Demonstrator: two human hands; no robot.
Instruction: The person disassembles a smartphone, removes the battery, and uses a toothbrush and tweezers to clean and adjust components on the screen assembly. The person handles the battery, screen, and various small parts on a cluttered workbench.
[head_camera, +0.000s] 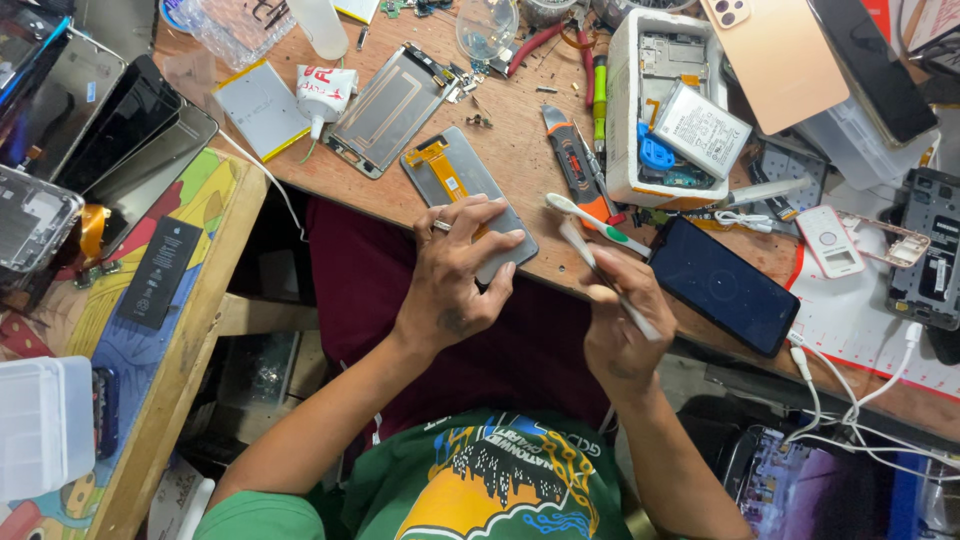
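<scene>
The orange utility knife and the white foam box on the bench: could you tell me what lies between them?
In the head view, a green-and-yellow pen-like tool lies between the orange utility knife and the white foam box.

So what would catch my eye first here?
Two hands at the wooden table's front edge: the left hand presses a grey phone panel, the right hand holds a toothbrush. Right of them lies a dark phone; behind stands a white box of parts.

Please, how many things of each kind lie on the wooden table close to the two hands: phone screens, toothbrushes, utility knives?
Phone screens: 2, grey one under left hand, dark one
Toothbrushes: 2, one lying, one in right hand
Utility knives: 1
Total: 5
</scene>
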